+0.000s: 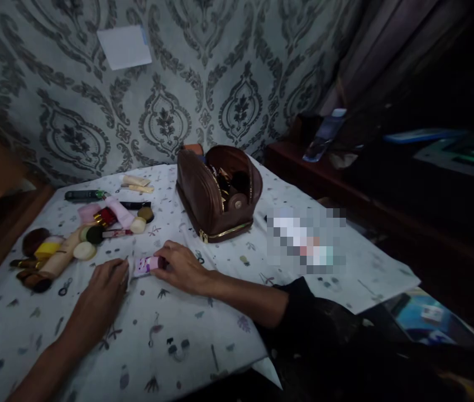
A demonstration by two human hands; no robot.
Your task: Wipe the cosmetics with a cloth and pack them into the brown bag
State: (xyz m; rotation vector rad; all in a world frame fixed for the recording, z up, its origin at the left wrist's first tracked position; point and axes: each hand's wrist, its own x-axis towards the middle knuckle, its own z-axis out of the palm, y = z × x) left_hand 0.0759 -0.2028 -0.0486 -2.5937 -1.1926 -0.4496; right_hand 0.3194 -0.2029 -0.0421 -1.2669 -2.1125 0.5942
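Note:
My right hand has its fingers closed round the dark end of a small pink and purple item, lying low over the patterned white cloth. At the item's other end, my left hand is closed on something pale and thin, too small to name. Behind my right hand stands a brown leather bag, unzipped, with several items inside. Cosmetics lie in a loose pile to the left, among them a beige tube, a yellow-banded item and a pink tube.
Green and black tubes lie at the back left. A blurred-out patch covers items right of the bag. Beyond the table, a clear bottle rests on a dark red ledge. Patterned wallpaper rises behind.

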